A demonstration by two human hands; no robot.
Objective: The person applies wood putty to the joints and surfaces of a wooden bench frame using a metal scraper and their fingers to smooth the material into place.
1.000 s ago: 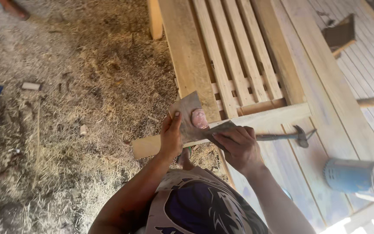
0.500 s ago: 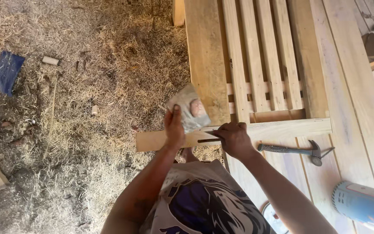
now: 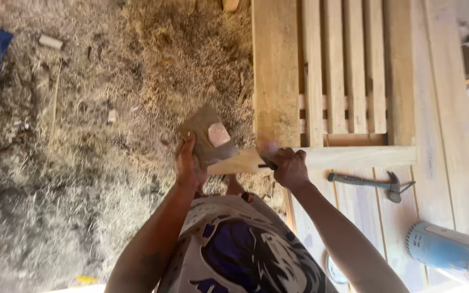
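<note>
At the near left corner of the wooden platform (image 3: 278, 65), a pale board (image 3: 348, 157) lies across the planks, and its left end sticks out over the ground. The left hand (image 3: 190, 165) is closed around a flat brownish piece (image 3: 208, 135) with a pink patch, holding it tilted against the left end of the board; what this piece is, I cannot tell. The right hand (image 3: 290, 168) is curled into a loose fist on the board and pinches a thin dark tool (image 3: 267, 165) (maybe a pencil, it is mostly hidden by the fingers and blurred). Just beside the board, on the near side, a hammer (image 3: 370, 182) lies on the platform. A blue cylinder (image 3: 446, 252) at the near right edge is cut off by the frame. Dry straw (image 3: 109, 135) covers the ground on the left.
</note>
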